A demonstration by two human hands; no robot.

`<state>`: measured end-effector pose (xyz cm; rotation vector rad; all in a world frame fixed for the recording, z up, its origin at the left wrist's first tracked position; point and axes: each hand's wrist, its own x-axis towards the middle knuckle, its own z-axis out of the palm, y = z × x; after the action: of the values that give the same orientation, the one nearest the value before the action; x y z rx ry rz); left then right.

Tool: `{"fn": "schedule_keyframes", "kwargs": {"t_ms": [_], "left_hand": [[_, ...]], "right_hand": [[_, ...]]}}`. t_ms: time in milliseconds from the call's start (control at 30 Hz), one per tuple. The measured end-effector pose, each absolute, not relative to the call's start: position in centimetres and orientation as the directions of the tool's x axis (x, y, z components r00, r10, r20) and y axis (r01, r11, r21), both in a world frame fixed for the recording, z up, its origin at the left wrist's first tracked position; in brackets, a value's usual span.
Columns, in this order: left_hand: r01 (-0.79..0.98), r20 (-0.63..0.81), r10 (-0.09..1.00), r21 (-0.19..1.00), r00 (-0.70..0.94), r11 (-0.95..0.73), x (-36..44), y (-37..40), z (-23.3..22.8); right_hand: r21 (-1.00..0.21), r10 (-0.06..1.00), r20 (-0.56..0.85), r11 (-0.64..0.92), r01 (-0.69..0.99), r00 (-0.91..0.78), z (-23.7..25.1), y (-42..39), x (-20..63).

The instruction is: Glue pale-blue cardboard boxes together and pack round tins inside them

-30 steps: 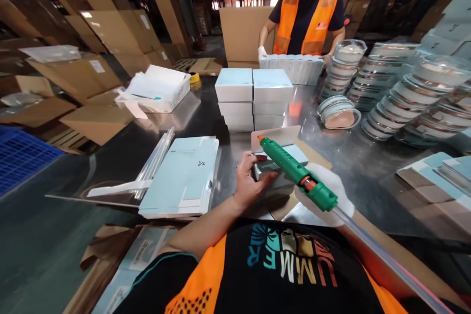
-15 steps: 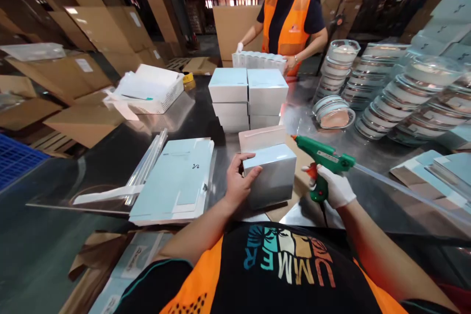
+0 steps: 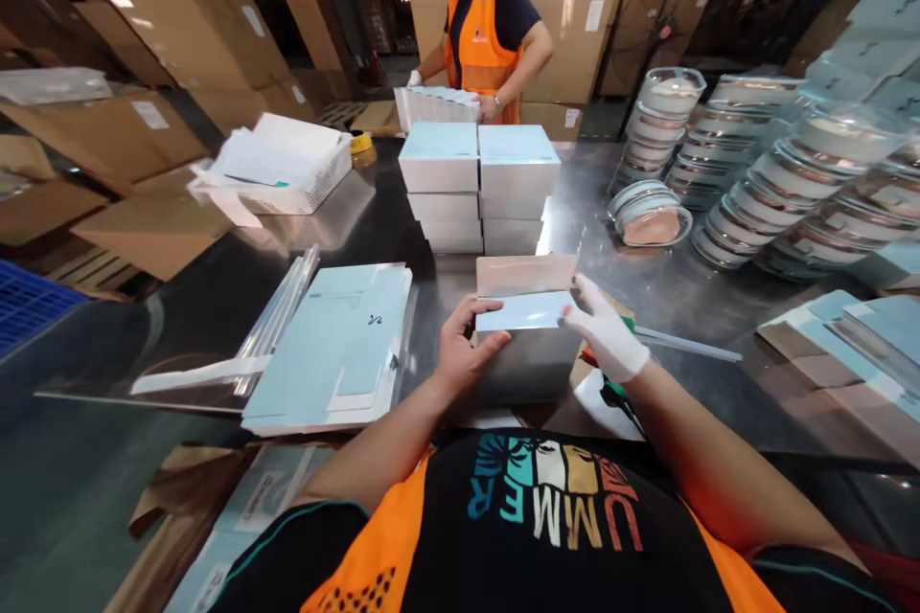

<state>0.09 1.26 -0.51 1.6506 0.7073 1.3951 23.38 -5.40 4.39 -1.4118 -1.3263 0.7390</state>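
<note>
My left hand (image 3: 460,350) still grips the pale blue box (image 3: 528,345) on the bench (image 3: 216,306). My gloved right hand (image 3: 604,337) has dropped the glue gun (image 3: 610,393), now lying right of the box, and presses the box's lid.

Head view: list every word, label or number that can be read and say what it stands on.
"UMMER" on the black shirt of the person wearing the camera, upside down in the view; any letter before it is hidden.
A small dark mark on the flat pale-blue cartons: too small to read.
White labels on the brown cartons: blurred.
Logo on the co-worker's orange vest: unreadable.
</note>
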Motion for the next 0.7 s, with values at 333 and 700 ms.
{"fn": "schedule_keyframes", "kwargs": {"t_ms": [333,700], "left_hand": [[-0.323,0.745,0.660,0.651,0.098,-0.687,0.3,2.6,-1.6],[-0.260,0.791,0.551,0.609,0.265,-0.749,-0.7,2.8,-0.7]], "right_hand": [[-0.673,0.806,0.564,0.576,0.464,-0.182,2.6,-5.9,25.5],[-0.639,0.780,0.579,0.614,0.463,-0.236,2.4,-6.9,23.8]]}}
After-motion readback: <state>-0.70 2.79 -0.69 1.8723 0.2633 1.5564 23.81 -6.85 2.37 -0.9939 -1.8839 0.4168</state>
